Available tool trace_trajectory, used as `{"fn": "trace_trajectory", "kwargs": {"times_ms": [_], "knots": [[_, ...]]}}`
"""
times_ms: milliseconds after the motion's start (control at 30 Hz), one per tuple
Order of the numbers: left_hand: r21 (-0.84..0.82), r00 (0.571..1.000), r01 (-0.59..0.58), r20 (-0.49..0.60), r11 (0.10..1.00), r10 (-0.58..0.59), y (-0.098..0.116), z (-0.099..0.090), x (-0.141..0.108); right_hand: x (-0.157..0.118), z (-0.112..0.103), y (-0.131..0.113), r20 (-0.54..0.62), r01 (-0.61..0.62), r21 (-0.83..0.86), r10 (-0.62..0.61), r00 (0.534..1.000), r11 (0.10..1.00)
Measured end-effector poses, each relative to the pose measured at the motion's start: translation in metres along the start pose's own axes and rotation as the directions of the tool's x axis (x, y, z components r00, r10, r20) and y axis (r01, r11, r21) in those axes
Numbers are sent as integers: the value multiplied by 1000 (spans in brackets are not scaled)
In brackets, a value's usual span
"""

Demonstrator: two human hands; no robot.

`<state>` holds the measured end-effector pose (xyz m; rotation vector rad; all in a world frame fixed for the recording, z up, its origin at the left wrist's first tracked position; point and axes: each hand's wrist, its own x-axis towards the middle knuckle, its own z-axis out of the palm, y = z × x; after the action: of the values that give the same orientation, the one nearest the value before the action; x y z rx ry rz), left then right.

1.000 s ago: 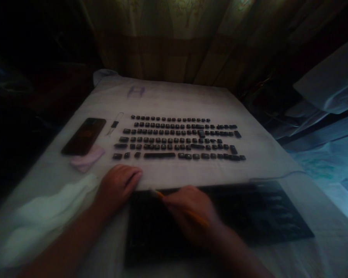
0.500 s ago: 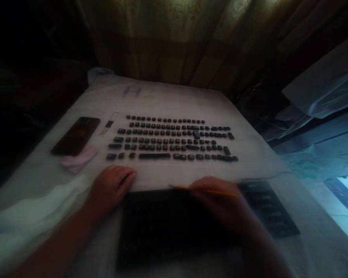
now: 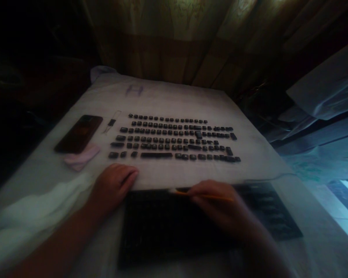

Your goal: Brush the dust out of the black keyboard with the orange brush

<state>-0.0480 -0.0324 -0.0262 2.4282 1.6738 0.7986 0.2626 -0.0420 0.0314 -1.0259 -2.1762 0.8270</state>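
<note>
A dark keyboard base (image 3: 162, 227) lies at the near side of the table. Over its upper part, my right hand (image 3: 214, 197) pinches a thin orange-handled brush (image 3: 208, 196), whose pale tip is at the base's far edge. My left hand (image 3: 113, 183) rests with curled fingers at the base's upper left corner; whether anything is inside it is hidden. Beyond both hands, loose black keycaps (image 3: 156, 155) lie in several rows on the white cloth.
A phone (image 3: 79, 134) lies at the left, partly over a pink cloth (image 3: 81, 157), with a small wire tool (image 3: 112, 122) beside it. White fabric (image 3: 43, 204) is bunched at the near left. A cable (image 3: 278, 176) runs off right. Curtains (image 3: 168, 50) hang behind the table (image 3: 174, 96).
The brush tip now shows pale at the base's far edge, and the brush handle has shifted slightly. The whole view has moved a little; my left hand keeps its pose.
</note>
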Motion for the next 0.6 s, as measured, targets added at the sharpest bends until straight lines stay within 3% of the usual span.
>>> {"fn": "trace_trajectory", "kwargs": {"times_ms": [333, 600], "knots": [[-11, 1000, 6, -8, 1000, -6, 1, 0, 0, 0, 6, -2, 1, -91, 6, 91, 996, 996], [-8, 1000, 16, -5, 1000, -16, 2, 0, 0, 2, 12, -2, -30, -49, 29, 50, 998, 998]]}}
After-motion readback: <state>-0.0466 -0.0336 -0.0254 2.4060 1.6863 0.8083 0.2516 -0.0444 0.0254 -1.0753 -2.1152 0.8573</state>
